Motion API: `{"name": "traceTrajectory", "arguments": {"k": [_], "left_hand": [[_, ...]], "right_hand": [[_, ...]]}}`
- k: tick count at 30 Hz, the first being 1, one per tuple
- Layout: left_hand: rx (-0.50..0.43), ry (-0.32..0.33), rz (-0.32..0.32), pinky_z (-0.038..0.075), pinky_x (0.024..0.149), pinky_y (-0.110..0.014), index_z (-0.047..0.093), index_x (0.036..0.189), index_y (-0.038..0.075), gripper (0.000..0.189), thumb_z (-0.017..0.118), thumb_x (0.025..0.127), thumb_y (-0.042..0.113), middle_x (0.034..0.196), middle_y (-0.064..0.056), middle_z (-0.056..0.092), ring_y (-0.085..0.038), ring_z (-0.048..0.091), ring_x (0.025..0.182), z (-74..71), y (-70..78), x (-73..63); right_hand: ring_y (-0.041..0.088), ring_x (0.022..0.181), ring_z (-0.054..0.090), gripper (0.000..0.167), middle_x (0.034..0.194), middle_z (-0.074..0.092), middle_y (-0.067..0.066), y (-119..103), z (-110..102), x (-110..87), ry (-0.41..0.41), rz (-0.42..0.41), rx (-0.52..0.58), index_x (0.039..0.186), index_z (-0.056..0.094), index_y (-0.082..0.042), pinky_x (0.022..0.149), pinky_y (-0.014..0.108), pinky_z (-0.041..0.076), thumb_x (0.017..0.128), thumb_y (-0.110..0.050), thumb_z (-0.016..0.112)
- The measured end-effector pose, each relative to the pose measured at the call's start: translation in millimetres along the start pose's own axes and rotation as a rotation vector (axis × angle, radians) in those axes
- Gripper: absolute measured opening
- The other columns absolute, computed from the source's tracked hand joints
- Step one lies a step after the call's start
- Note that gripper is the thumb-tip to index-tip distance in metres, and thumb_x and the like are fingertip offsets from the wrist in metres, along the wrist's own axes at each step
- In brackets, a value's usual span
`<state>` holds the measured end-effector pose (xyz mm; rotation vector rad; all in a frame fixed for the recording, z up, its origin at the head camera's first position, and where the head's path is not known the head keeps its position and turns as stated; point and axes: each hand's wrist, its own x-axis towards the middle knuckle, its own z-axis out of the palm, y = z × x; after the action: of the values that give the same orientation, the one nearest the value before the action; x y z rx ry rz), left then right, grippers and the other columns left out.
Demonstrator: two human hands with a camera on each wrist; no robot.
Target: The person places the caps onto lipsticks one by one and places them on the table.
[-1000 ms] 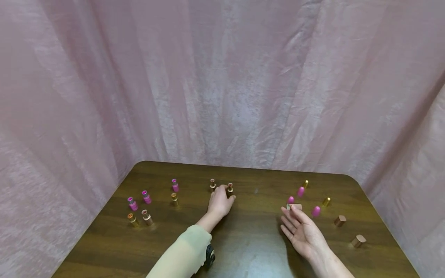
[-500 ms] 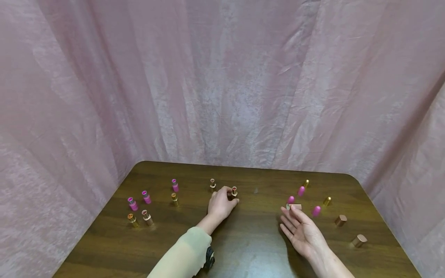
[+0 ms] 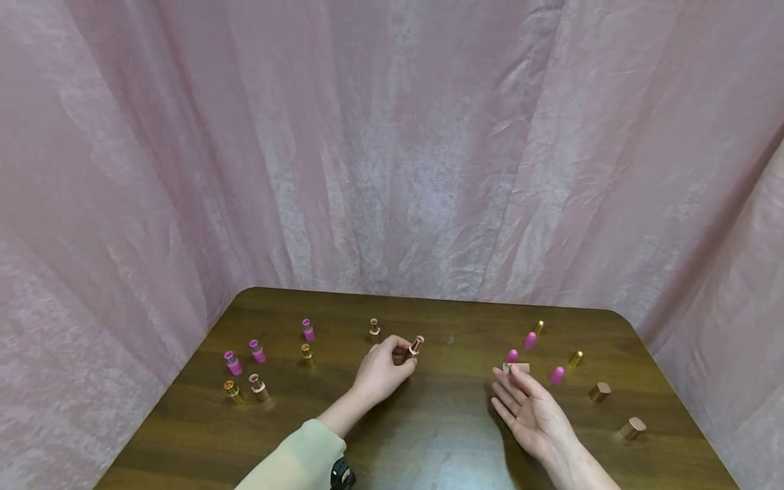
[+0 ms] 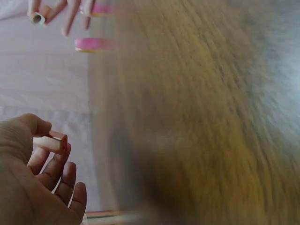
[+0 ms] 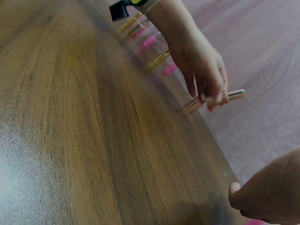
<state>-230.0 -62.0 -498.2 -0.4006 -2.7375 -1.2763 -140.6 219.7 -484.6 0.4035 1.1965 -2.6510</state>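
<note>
My left hand (image 3: 381, 373) pinches an uncapped rose-gold lipstick tube (image 3: 417, 345) between thumb and fingers, tilted with its mouth up and to the right. In the left wrist view the flat-sided base (image 4: 55, 141) of that tube shows at the fingertips. My right hand (image 3: 534, 416), palm turned up, pinches a rose-gold lipstick cap (image 3: 519, 367) between thumb and index finger, the other fingers spread. The cap lies sideways, its open end toward the left hand. Another uncapped rose-gold lipstick tube (image 3: 374, 331) stands upright just behind the left hand.
At the table's left stand several uncapped lipstick tubes: pink (image 3: 257, 351), gold (image 3: 307, 354) and rose-gold (image 3: 258, 387). On the right are pink caps (image 3: 557, 375), gold caps (image 3: 576, 358) and rose-gold caps (image 3: 632, 428). A pink curtain (image 3: 392, 150) hangs behind the table.
My left hand has lifted the rose-gold lipstick tube from its place, drawn it slightly nearer and right, and tilted it. The right hand with the cap has barely moved.
</note>
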Motion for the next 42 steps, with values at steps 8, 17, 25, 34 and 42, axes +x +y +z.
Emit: {"name": "traceTrajectory", "arguments": {"k": [8,17,25,34,42], "left_hand": [[0.040,-0.011,0.173,0.047,0.085,-0.033,0.070,0.106,0.024,0.015,0.075,0.092,0.025,0.094,0.019,0.065,-0.008,0.058,0.092,-27.5,12.2,-18.3],[0.014,0.045,0.219,0.047,0.095,-0.040,0.070,0.102,0.029,0.022,0.083,0.086,0.024,0.106,0.018,0.063,-0.016,0.057,0.110,-56.8,14.8,-30.7],[0.088,0.065,0.289,0.046,0.102,-0.044,0.073,0.104,0.026,0.022,0.085,0.086,0.025,0.116,0.012,0.066,-0.017,0.057,0.118,-68.3,21.7,-32.3],[0.144,0.064,0.300,0.049,0.090,-0.038,0.076,0.109,0.027,0.023,0.083,0.088,0.028,0.107,0.016,0.067,-0.012,0.056,0.109,-68.2,25.2,-28.9],[0.135,0.026,0.358,0.049,0.093,-0.041,0.074,0.112,0.023,0.023,0.080,0.091,0.024,0.112,0.013,0.065,-0.017,0.056,0.114,-69.4,27.1,-26.1]], "right_hand": [[0.020,0.131,0.051,0.017,0.122,0.070,-0.004,1,3,1.1,0.035,-0.020,-0.059,0.107,0.065,-0.026,0.118,0.044,0.032,0.109,-0.027,0.049],[0.027,0.142,0.040,0.015,0.125,0.068,-0.003,2,7,0.7,-0.003,-0.033,-0.048,0.113,0.063,-0.024,0.122,0.046,0.023,0.109,-0.026,0.048],[0.036,0.155,0.007,0.009,0.124,0.065,0.001,2,24,3.9,-0.052,-0.046,-0.013,0.111,0.056,-0.020,0.124,0.050,0.011,0.108,-0.025,0.051],[0.038,0.154,0.011,0.019,0.122,0.069,0.002,8,40,10.0,-0.053,-0.045,-0.007,0.094,0.067,-0.021,0.123,0.053,0.013,0.107,-0.024,0.054],[0.038,0.154,0.013,0.019,0.121,0.070,0.000,12,41,11.7,-0.067,-0.051,-0.010,0.093,0.068,-0.023,0.123,0.053,0.015,0.107,-0.025,0.054]]}}
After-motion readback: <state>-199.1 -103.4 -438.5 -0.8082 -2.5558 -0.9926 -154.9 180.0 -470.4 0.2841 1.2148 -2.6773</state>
